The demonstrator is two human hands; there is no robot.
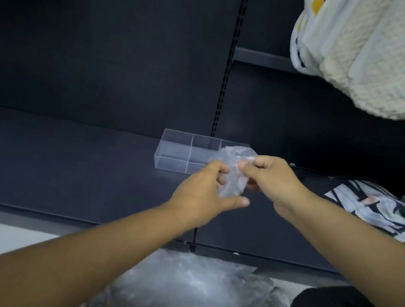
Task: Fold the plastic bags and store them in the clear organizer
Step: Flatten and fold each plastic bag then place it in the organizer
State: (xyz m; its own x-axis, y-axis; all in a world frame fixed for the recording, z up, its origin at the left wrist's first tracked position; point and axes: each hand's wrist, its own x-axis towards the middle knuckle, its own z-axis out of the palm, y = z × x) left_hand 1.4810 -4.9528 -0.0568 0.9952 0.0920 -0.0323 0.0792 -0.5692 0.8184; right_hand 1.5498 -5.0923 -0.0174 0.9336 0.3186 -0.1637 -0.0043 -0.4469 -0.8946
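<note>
left grip [201, 192]: fingers curled on plastic bag [231, 183]
right grip [268, 178]: pinching bag's upper part
clear organizer [174, 153]: on shelf [65, 160], just behind bag

Left hand [204, 190]: forearm extended, fingers curled, thumb out, gripping a crumpled plastic bag [231, 183]. Right hand [268, 178]: forearm extended, fingers curled, pinching the same bag's upper part.

Dim, cool light; glare on plastic pile [190, 289] at bottom; soft blur overall, wide-angle bend at edges.
</note>
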